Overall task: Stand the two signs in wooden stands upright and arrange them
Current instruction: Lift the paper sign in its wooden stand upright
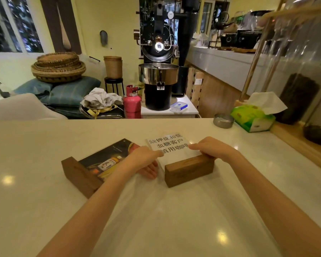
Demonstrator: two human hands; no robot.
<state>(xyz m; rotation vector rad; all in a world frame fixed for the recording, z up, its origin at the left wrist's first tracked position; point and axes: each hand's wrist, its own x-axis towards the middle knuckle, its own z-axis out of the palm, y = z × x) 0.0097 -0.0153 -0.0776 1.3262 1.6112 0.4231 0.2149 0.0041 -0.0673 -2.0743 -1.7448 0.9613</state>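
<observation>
Two signs in wooden stands lie flat on the white counter (44, 210). The right one is a white sign (168, 143) with black Chinese text in a brown wooden stand (189, 170). My right hand (211, 149) grips its right edge just above the stand, and my left hand (146, 160) holds its left edge, fingers curled under. The dark picture sign (107, 158) lies to the left, tilted diagonally, in a darker wooden stand (80, 176); my left wrist crosses over its corner.
A metal ashtray (223, 120) and a green tissue pack (252, 117) sit at the counter's far right. A wooden rail (295, 138) borders the right side. Beyond the far edge stand a coffee roaster (158, 71) and a pink gas cylinder (132, 102).
</observation>
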